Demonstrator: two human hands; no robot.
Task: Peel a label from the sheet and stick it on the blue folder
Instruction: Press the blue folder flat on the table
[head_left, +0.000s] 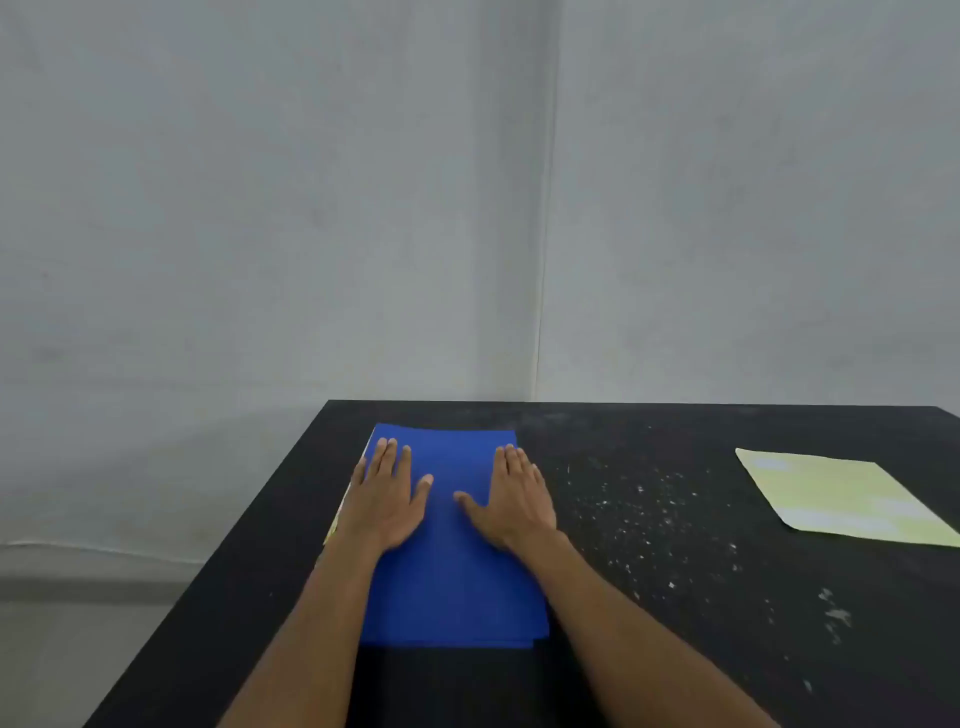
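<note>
2 bare hands lie flat, palms down, on the blue folder (452, 561), and no writing, brand or print can be read on anything in view. Left hand (387, 501) covers the folder's left edge, its 4 fingers (387, 457) close together and pointing away from the person, the thumb splayed to the right; it pinches nothing. Under its wrist side a thin pale yellow-green edge (332, 525) pokes out from beneath the folder; what it belongs to cannot be told. Between the 2 thumbs a bare strip of blue cover shows. Right hand (514, 501) rests near the folder's right edge, fingers together, thumb splayed to the left, also pinching nothing. The folder reaches a little beyond the fingertips towards the far edge of the black table (675, 649). Right of the right hand's fingers the tabletop is speckled with white flecks. Well apart from those fingers, further right, the pale green label sheet (841, 496) lies flat, its right corner cut by the frame. Nothing stands between the right hand and that sheet. Left of the left hand's fingers the table edge is near.
</note>
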